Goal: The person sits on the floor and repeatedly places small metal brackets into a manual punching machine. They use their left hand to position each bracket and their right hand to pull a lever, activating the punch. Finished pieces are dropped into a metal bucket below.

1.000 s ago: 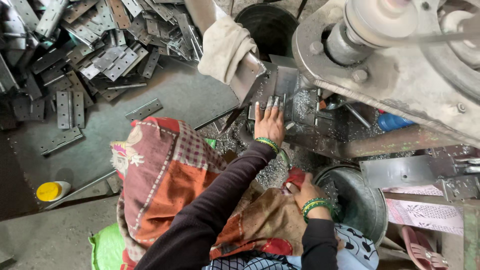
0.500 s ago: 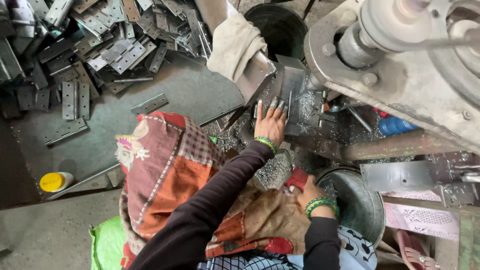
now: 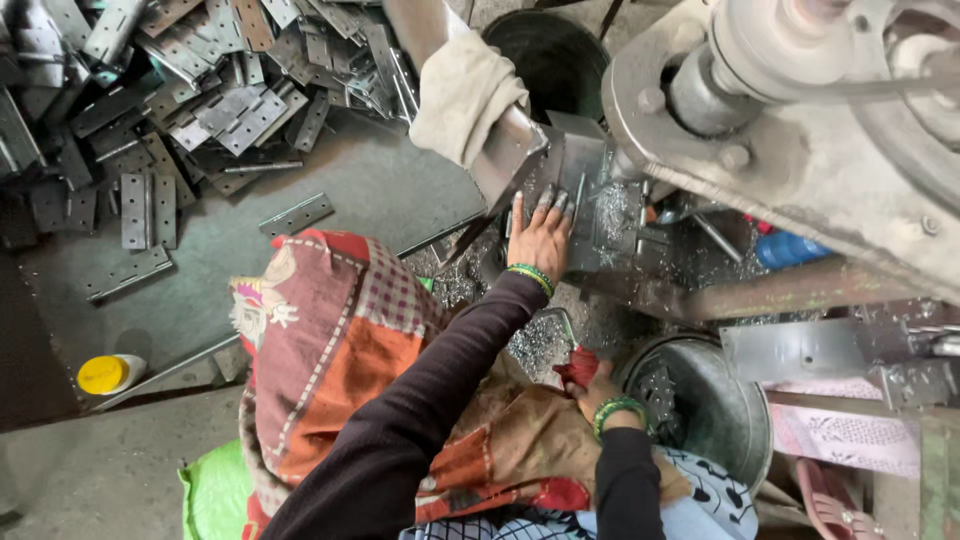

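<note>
A flat metal plate [image 3: 575, 190] lies on the bed of the press machine [image 3: 800, 130], directly below the cloth-wrapped lever [image 3: 465, 95]. The left hand [image 3: 540, 235] rests on the plate with fingers extended and spread, palm down, pressing rather than gripping. The plate appears stiff, thin and moderately light; its cut edges are probably sharp and the surface may be slick with metal swarf. Judged best handled by the long edges or pinned flat from above, clear of the tooling.

The right hand [image 3: 600, 390] is curled loosely around a red cloth [image 3: 578, 368] at the rim of a galvanised metal bucket [image 3: 720, 410]; whether the grip is fully closed cannot be told. Green bangles sit on both wrists.

Metal shavings [image 3: 540, 335] lie scattered between the hands. A patchwork cloth [image 3: 330, 350] covers the person's lap. To the left, a heap of perforated hinge plates [image 3: 200, 90] spreads across the floor, and a single hinge plate [image 3: 297, 213] lies apart from it. A yellow-capped container [image 3: 108, 373] stands at the floor's lower left edge.
</note>
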`<state>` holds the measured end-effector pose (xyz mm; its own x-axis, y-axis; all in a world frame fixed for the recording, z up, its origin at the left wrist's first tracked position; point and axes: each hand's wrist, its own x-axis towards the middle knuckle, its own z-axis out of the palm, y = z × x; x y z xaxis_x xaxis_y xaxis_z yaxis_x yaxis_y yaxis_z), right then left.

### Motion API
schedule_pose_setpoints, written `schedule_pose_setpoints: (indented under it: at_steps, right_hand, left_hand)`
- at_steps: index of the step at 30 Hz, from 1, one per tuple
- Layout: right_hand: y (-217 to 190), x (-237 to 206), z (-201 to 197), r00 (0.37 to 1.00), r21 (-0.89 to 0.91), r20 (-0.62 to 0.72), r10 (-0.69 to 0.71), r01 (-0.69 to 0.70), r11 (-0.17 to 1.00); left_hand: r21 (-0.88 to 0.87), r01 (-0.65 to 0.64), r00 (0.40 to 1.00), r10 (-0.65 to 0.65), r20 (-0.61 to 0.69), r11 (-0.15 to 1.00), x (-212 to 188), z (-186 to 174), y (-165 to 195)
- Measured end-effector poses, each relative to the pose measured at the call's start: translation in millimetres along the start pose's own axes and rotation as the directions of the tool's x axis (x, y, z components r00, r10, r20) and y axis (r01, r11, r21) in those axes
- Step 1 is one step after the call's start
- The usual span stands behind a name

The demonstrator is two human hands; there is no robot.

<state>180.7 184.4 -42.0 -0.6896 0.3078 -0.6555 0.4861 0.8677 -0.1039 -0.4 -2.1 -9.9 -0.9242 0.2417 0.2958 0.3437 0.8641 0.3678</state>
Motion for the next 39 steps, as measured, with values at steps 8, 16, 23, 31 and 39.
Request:
schedule_pose_setpoints:
  at_steps: [8, 16, 23, 31, 39]
  right_hand:
    - [-13, -42, -46, 0.996, -0.134, -0.094, 0.0, -0.013, 0.991]
    - [21, 23, 35, 0.993, 0.048, -0.108, -0.054, 0.059, 0.997]
    - [6, -16, -23, 0.984, -0.138, -0.17, -0.048, 0.024, 0.99]
    - [4, -1, 20, 0.999, -0.004, -0.033, -0.009, 0.009, 1.0]
    - [-3, -26, -22, 0.986, -0.084, -0.151, -0.07, 0.058, 0.995]
  left_hand:
    - [0.058, 0.033, 0.997, -0.036, 0.065, 0.998, 39, 17, -4]
    - [-0.007, 0.055, 0.997, -0.055, 0.054, 0.998, 28, 12, -5]
    - [0.175, -0.021, 0.999, 0.013, 0.051, 0.984, 27, 11, -6]
    - [0.121, 0.007, 0.995, -0.019, 0.102, 0.993, 24, 11, -4]
    - [0.117, 0.023, 0.997, -0.031, 0.068, 0.993, 25, 7, -5]
